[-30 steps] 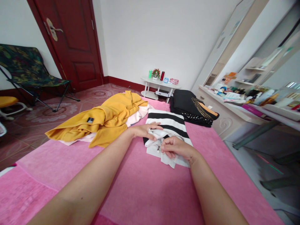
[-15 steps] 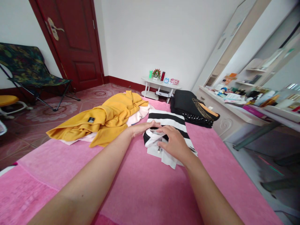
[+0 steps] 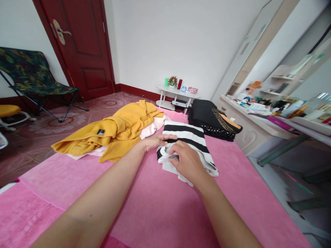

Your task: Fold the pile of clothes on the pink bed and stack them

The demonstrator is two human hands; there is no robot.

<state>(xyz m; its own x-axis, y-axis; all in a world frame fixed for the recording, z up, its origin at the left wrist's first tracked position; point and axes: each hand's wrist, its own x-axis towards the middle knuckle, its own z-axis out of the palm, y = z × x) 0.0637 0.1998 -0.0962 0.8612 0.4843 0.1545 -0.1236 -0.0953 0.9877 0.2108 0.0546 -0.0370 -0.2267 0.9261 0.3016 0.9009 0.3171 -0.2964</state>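
Right of a yellow garment (image 3: 117, 127) lies a striped top (image 3: 192, 138), seemingly light, soft, best held by folded edges. The left hand (image 3: 157, 141) rests on it, fingers extended; the right hand (image 3: 188, 161) curls, grip unclear.

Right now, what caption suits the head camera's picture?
Left hand and right hand at a striped garment, a yellow garment lying to the left.

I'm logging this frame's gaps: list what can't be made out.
In the head view:
Striped garment: partly hidden by the right hand.
Pale pink cloth: partly covered by the yellow garment.
Yellow garment's dark tag: too small to read.
Yellow seat: cut off by the left edge.
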